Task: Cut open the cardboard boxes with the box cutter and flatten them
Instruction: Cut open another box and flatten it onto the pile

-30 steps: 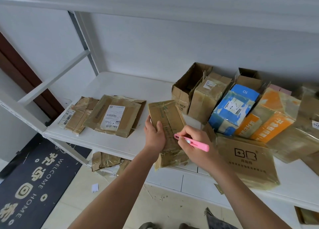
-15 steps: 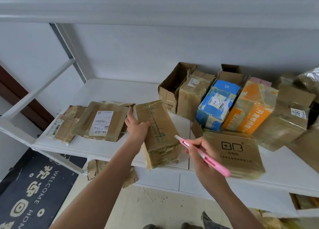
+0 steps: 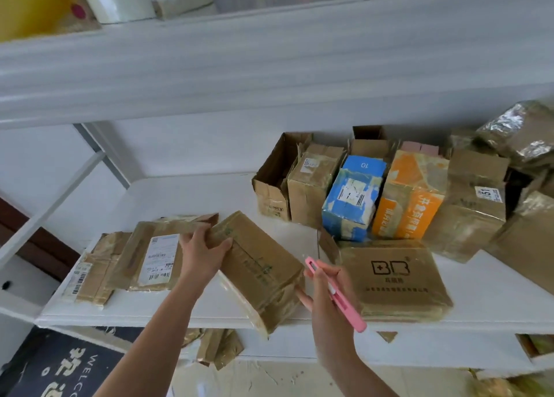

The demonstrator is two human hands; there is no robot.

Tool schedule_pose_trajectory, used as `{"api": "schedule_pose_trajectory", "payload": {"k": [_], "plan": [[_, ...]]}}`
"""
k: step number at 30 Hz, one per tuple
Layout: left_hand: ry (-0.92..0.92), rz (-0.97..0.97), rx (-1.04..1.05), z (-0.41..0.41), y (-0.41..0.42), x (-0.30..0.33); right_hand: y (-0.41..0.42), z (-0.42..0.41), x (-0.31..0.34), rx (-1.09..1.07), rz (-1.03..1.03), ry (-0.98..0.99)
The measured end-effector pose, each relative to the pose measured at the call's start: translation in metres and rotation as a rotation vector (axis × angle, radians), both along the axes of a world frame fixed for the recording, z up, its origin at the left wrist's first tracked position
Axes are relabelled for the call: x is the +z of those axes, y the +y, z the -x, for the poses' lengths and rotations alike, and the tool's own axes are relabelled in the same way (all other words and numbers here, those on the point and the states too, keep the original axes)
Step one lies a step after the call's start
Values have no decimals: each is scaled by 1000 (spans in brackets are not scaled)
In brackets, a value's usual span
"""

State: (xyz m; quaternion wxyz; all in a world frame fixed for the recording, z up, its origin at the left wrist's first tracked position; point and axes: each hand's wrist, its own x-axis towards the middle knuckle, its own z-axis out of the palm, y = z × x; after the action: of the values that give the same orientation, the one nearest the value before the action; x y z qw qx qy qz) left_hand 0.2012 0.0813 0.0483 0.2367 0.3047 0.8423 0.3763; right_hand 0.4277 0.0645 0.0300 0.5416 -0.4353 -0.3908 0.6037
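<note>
Head view: your left hand [image 3: 201,254] curls over the far corner of the taped brown box [image 3: 260,269], which overhangs the shelf [image 3: 186,199] edge at six o'clock. It looks light, stiff, slick with tape, so hold corners. Your right hand [image 3: 325,297] pinches the pink box cutter [image 3: 335,296], spare fingertips touching the box's near end.

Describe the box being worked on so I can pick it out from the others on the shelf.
On the white shelf, look at the front edge between the flattened pile and the logo-printed flat box. The taped brown box lies there at an angle, overhanging the edge. Only it has the left hand gripping it.
</note>
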Motion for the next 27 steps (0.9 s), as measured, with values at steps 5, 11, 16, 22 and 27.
{"api": "schedule_pose_trajectory", "payload": {"k": [5,11,16,22,27], "plan": [[44,148,61,-1,-18,1,55,9,10,-13,-190,-37],[523,61,-260,-16,-21,3,89,9,-2,24,-101,-27],[709,224,-520,-27,-9,-7,84,4,-15,28,-24,52],[725,243,-518,-24,-5,-14,82,3,-20,52,-75,-48],[717,241,-515,-26,-7,-13,83,4,-22,85,-133,-129]]}}
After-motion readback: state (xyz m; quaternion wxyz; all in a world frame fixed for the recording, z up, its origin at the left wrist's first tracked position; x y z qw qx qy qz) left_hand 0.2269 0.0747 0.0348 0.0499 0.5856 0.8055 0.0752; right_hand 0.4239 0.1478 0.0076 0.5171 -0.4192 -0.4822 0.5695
